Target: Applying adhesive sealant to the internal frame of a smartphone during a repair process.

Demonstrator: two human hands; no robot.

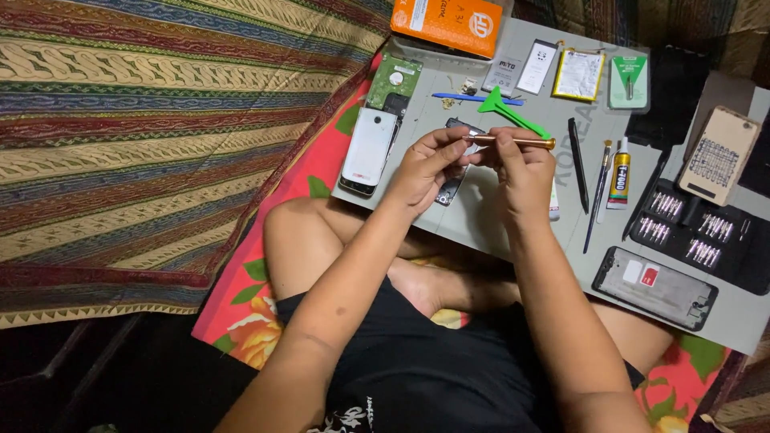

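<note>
Both hands meet over a grey work mat (481, 224). My right hand (523, 172) grips a copper-coloured precision screwdriver (525, 142) held level. My left hand (423, 164) pinches the screwdriver's tip end with thumb and forefinger. Under the hands lies a dark phone part (451, 189), partly hidden. A green plastic pry tool (507, 112) lies just beyond the hands.
On the mat: white phone (367, 150), green circuit board (395, 80), orange box (447, 22), black stylus (578, 152), thin brush (597, 192), glue tube (619, 172), bit set tray (698, 228), opened phone frame (654, 287). A striped cloth (144, 136) lies left.
</note>
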